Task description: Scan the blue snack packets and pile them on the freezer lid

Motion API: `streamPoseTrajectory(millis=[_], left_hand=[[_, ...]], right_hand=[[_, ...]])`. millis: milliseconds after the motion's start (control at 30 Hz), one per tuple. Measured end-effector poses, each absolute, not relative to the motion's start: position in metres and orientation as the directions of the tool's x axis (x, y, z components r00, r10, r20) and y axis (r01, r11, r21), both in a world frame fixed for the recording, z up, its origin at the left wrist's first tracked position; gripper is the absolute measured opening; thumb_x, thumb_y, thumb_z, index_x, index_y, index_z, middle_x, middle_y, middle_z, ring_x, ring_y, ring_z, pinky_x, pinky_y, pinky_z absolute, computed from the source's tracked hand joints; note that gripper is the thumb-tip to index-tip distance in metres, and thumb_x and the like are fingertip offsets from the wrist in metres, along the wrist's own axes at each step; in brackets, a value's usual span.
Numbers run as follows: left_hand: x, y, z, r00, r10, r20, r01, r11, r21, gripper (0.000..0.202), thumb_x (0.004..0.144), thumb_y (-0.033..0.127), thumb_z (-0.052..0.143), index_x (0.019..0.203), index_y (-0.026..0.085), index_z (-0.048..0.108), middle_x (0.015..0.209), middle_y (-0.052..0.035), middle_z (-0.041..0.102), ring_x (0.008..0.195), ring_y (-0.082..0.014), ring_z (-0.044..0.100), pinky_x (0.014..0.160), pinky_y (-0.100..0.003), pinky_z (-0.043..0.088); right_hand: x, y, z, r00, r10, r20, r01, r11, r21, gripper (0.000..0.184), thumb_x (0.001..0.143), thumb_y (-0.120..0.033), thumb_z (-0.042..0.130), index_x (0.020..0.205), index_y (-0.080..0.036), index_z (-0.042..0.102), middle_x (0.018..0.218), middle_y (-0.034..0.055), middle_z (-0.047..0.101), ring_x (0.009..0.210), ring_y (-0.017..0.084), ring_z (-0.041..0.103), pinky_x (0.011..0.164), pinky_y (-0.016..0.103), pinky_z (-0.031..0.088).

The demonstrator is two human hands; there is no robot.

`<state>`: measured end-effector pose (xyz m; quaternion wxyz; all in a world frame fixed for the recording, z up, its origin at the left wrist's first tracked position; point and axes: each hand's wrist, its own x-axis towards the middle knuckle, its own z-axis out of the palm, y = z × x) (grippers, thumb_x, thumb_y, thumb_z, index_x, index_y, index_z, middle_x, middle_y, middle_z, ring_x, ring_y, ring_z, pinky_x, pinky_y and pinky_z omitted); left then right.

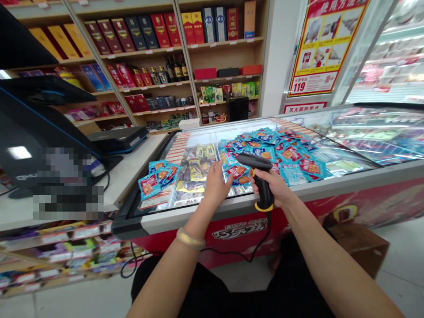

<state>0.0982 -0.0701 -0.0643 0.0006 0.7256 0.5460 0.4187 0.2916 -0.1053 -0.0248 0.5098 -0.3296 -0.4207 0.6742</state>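
Note:
My right hand (271,183) is wrapped around the handle of a black and yellow barcode scanner (263,190), whose head points left over a large heap of blue and red snack packets (291,154). Reaching over the freezer's glass top, my left hand (217,183) has its thumb and fingers apart, just beside the left edge of the heap. I see nothing in its grasp, though part of the fingers blends with the packets behind. Farther left, a small group of similar packets (157,179) lies on the glass near the freezer's corner. The scanner's cable (245,256) hangs down in front.
The chest freezer (318,190) has a raised grey rim; yellow packs (200,168) show through its glass. A counter (132,170) with a dark checkout machine (39,132) stands at left. Shelves (145,53) of boxes line the back. A brown box (361,249) sits on the floor at right.

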Motion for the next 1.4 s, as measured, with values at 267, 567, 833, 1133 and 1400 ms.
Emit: streamPoseTrajectory(millis=[267,567,833,1133,1400], left_hand=[[0.14,-0.063,-0.058,0.068,0.922,0.38,0.867,-0.243,0.435,0.066,0.082,0.035,0.065,0.141,0.009,0.048,0.131,-0.0237,0.06,0.124,-0.0355,0.057,0.106,-0.049,0.042],[0.127,-0.06,-0.054,-0.269,0.875,0.402,0.371,-0.291,0.882,0.044,0.095,0.047,0.041,0.112,0.014,0.064,0.113,-0.0157,0.07,0.109,-0.0276,0.067,0.095,-0.043,0.052],[0.131,-0.07,-0.05,-0.169,0.971,0.168,-0.177,-0.197,0.964,0.045,0.073,0.051,0.071,0.101,0.016,0.065,0.098,-0.0088,0.076,0.084,-0.0235,0.075,0.071,-0.035,0.061],[0.134,-0.069,-0.054,-0.11,0.969,0.222,-0.001,-0.223,0.975,0.026,0.073,0.038,0.071,0.088,0.017,0.07,0.086,-0.0063,0.077,0.088,-0.026,0.075,0.081,-0.041,0.061],[0.13,-0.065,-0.061,-0.105,0.966,0.235,0.056,-0.23,0.972,0.027,0.076,0.038,0.069,0.093,0.017,0.071,0.083,-0.0058,0.077,0.081,-0.0239,0.075,0.08,-0.042,0.061]], right_hand=[[0.324,-0.101,-0.036,-0.215,0.976,-0.011,-0.377,-0.094,-0.922,0.039,0.065,-0.048,0.082,0.077,-0.018,0.061,0.065,-0.0016,0.056,0.049,0.009,0.048,0.043,0.023,0.042],[0.32,-0.1,-0.039,-0.229,0.974,0.0,-0.377,-0.089,-0.922,0.041,0.063,-0.047,0.083,0.079,-0.017,0.061,0.064,-0.0007,0.057,0.048,0.009,0.049,0.043,0.023,0.042],[0.32,-0.102,-0.046,-0.278,0.96,0.046,-0.318,-0.047,-0.947,0.038,0.068,-0.048,0.08,0.08,-0.017,0.061,0.063,-0.0007,0.057,0.049,0.01,0.049,0.045,0.024,0.041],[0.321,-0.105,-0.045,-0.313,0.946,0.087,-0.28,-0.004,-0.96,0.038,0.068,-0.048,0.079,0.08,-0.018,0.06,0.06,-0.0011,0.056,0.047,0.011,0.049,0.045,0.025,0.039],[0.322,-0.104,-0.046,-0.319,0.944,0.082,-0.278,-0.01,-0.961,0.037,0.068,-0.048,0.078,0.078,-0.018,0.058,0.061,-0.0006,0.056,0.047,0.011,0.049,0.045,0.025,0.039]])
